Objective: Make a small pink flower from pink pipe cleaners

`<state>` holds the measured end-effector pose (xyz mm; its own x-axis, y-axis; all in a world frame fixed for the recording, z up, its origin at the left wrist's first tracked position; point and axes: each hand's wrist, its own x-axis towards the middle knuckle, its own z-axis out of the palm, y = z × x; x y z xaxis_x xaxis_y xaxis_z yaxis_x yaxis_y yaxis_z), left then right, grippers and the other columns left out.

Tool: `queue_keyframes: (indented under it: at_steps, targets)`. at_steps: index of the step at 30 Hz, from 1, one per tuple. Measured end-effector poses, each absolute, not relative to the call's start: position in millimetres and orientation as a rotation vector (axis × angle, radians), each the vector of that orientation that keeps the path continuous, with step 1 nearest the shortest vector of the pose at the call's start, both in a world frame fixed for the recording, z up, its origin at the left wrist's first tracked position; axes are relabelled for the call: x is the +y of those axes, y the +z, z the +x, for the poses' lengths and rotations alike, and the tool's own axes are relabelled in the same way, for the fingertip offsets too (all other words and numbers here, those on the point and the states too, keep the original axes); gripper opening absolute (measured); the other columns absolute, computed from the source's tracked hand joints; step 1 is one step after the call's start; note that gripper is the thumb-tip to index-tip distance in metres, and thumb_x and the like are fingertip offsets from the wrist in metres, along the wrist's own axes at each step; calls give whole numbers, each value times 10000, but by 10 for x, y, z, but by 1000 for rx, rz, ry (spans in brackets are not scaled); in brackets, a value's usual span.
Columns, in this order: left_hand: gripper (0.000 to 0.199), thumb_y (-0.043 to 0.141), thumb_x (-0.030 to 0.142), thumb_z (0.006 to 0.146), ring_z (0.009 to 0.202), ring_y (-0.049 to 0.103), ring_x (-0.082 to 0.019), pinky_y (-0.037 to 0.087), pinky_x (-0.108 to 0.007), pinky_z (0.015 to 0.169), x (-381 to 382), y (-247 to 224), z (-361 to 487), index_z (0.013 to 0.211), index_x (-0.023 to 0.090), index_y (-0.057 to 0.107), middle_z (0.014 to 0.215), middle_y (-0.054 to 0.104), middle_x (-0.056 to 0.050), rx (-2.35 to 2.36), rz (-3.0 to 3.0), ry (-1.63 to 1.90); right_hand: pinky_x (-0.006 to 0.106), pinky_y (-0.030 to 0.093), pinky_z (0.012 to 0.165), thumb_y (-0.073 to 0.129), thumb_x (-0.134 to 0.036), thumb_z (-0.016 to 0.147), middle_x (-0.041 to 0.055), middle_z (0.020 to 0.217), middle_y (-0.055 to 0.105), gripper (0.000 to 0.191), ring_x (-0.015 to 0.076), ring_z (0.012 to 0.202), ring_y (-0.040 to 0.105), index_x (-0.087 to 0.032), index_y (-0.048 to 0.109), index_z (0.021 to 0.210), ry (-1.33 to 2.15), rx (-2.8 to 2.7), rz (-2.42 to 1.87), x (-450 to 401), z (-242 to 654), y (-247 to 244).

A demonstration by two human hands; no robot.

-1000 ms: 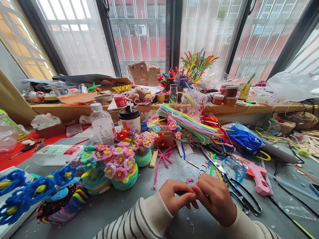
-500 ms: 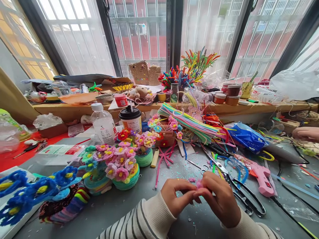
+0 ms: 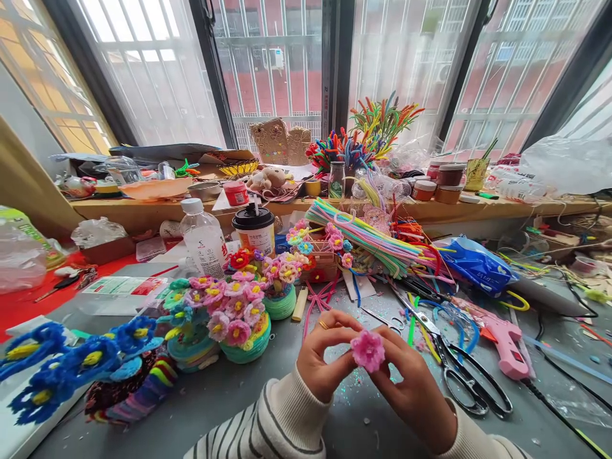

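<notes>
A small pink fuzzy flower [image 3: 368, 350] is held up between my two hands, its petals facing me. My left hand [image 3: 325, 357] pinches its left side with thumb and fingers and wears a ring. On the flower's right side, the fingers of my right hand [image 3: 411, 382] are closed on it. Pink pipe-cleaner strands [image 3: 319, 301] lie just behind my left hand. Large black-handled scissors [image 3: 461, 366] rest to the right of my right hand, with small scissors [image 3: 389, 320] beyond the fingers.
Pots of pink flowers [image 3: 236, 306] and blue flowers [image 3: 79, 363] stand at left. Behind are a bottle [image 3: 203, 239], a lidded cup [image 3: 253, 233] and a pipe-cleaner bundle [image 3: 368, 236]. A pink glue gun [image 3: 509, 344] with its cord and a blue packet [image 3: 478, 264] lie at right.
The pink flower, earlier mostly hidden by my fingers, now shows its face between my hands. My fingers have risen and spread around it. Another person's hand at the right edge has gone from view.
</notes>
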<state>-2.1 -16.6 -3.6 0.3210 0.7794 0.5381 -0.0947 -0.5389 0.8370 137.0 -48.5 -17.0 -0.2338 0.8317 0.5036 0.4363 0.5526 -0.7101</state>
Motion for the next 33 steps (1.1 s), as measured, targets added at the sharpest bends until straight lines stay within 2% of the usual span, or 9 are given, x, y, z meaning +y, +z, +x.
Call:
queue_keyframes:
  at_steps: [8,11,14,18,20,22,25,28,33]
  targets:
    - [90,584,175,626,680,483,-178,387,-334,627,-142,-70,-24,680,180,655,678,578,-56,1030,2207,1421,228,372,498,307,-325,819,14,628,517,280,126,550,472,-176,534,749,534,-1721,-1112,-507,1448,-97]
    - [118,576,205,638,645,471,-166,399,-322,585,-134,-106,-21,719,221,661,674,546,-48,1106,2287,1391,216,356,458,378,-291,798,9,602,518,219,105,483,436,-170,530,699,466,-1751,-1181,-507,1432,-118]
    - [212,546,200,668,666,486,-161,419,-324,615,-148,-122,-15,866,189,622,701,529,-52,1111,2264,1430,214,346,446,409,-234,787,6,582,507,164,95,458,409,-169,515,679,300,-1767,-1222,-495,1432,-151]
    - [306,522,169,687,736,513,-151,450,-295,657,-206,-118,12,991,149,534,802,531,-67,980,2147,1455,235,375,495,437,-185,769,8,590,509,103,100,475,425,-171,490,682,40,-1731,-1252,-475,1470,-196]
    - [393,559,195,663,677,537,-128,478,-261,608,-228,-122,34,1047,155,486,814,538,-63,879,2100,1380,248,401,535,442,-171,765,20,628,535,80,118,533,475,-176,494,704,-20,-1750,-1223,-469,1478,-210]
    - [328,532,180,689,639,559,-112,493,-232,577,-230,-130,51,1016,164,509,799,562,-58,842,2069,1340,263,426,585,440,-161,764,38,690,567,74,143,629,524,-181,510,753,-37,-1786,-1178,-469,1472,-214]
    - [209,497,119,706,701,577,-131,493,-237,621,-210,-133,54,890,167,583,775,610,-58,846,2127,1423,281,450,649,430,-153,767,60,777,599,143,166,734,557,-177,529,868,-34,-1817,-1151,-473,1452,-212]
    - [211,501,70,690,717,584,-130,486,-237,659,-203,-124,47,852,163,599,762,634,-53,840,2221,1487,286,465,671,419,-145,769,70,823,613,202,171,768,570,-171,532,934,-47,-1824,-1158,-480,1435,-236]
    - [212,497,46,684,722,588,-124,486,-208,658,-229,-132,54,835,151,602,762,641,-58,820,2288,1539,280,467,662,430,-116,759,71,809,622,216,165,747,576,-177,563,918,9,-1803,-1130,-496,1414,-295]
